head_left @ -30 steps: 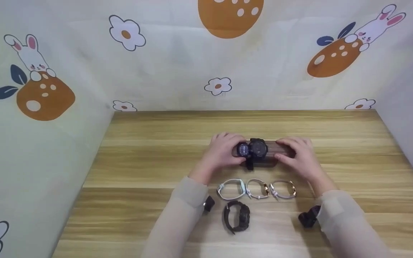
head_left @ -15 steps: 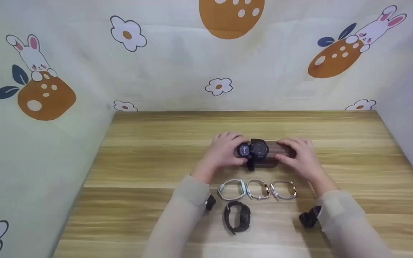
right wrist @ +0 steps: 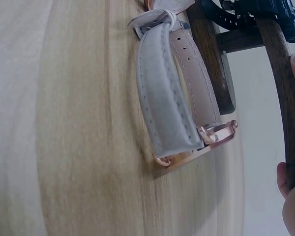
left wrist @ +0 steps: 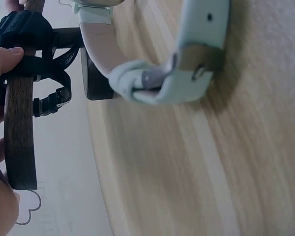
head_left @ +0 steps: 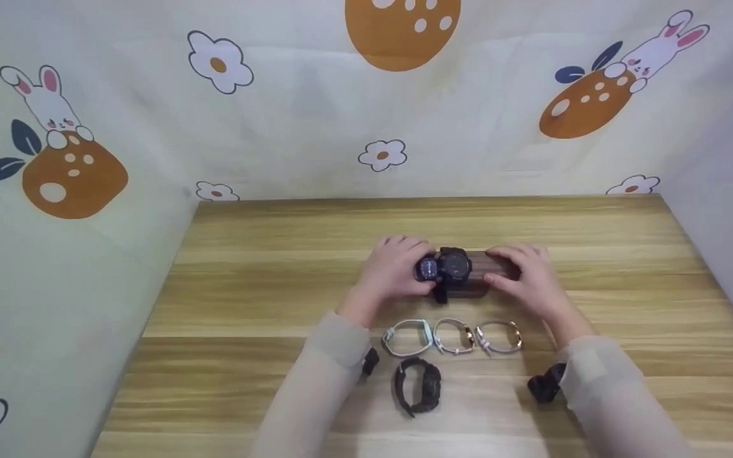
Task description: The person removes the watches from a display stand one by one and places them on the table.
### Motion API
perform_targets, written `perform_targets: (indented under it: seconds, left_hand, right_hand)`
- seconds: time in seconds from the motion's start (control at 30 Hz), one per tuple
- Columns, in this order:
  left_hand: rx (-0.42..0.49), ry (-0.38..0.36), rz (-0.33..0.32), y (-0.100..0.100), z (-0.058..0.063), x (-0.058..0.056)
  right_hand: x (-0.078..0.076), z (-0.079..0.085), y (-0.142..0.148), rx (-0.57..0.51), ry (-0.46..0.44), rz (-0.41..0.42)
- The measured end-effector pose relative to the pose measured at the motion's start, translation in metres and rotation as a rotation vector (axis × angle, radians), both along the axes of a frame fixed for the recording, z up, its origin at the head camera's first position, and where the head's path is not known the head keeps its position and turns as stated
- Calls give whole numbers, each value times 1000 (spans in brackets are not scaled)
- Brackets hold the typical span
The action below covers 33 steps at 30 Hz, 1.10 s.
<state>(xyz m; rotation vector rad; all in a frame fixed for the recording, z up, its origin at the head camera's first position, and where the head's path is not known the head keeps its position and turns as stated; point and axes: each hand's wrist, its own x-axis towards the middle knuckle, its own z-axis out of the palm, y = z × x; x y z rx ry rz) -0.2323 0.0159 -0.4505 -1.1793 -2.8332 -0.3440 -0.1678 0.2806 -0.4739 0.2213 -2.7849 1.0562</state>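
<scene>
A dark wooden watch stand (head_left: 482, 264) with a raised crossbar stands on the table. Around its bar sit a large black watch (head_left: 456, 266) and, just left of it, a small black watch (head_left: 428, 268). My left hand (head_left: 395, 270) holds the small watch on the bar's left end; in the left wrist view a fingertip (left wrist: 10, 58) lies on its black strap. My right hand (head_left: 532, 280) grips the right end of the bar between thumb and fingers. That bar (right wrist: 285, 88) runs down beside the fingers in the right wrist view.
Three light-strapped watches stand on edge in a row before the stand: a mint one (head_left: 427, 332), a rose-gold one (head_left: 469, 336) and another (head_left: 518, 333). Nearer me is a black watch (head_left: 430, 387). The wooden table (head_left: 245, 286) meets patterned cloth walls (head_left: 303, 114).
Both hands keep nearly the same hold on the small watch and the bar. The whole head view shifts slightly; the watches and stand otherwise look unmoved.
</scene>
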Motion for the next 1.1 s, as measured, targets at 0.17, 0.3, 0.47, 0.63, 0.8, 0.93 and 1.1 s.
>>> perform_targets:
  seconds: [0.17,0.3,0.47,0.63,0.8,0.93,1.1]
  left_hand:
    - [0,45,10,-5,0,1]
    - [15,54,30,-12,-1,2]
    - [59,20,46,-22,-4,2]
    - [74,9,48,-26,-6,2]
    - [86,2,49,-26,-6,2]
    - [107,-3,45,-26,-7,2]
    - [143,-33,23,-27,-8,2]
  right_hand:
    - [-1,1,0,-11,3,3]
    - [-1,2,0,-1,5,0]
    - [0,0,0,9,20,1]
    - [-1,-1,-1,8,47,9]
    - [-1,-1,-1,10,49,11]
    - [-1,-1,0,13,44,12]
    - [-2,0,2,0,22,17]
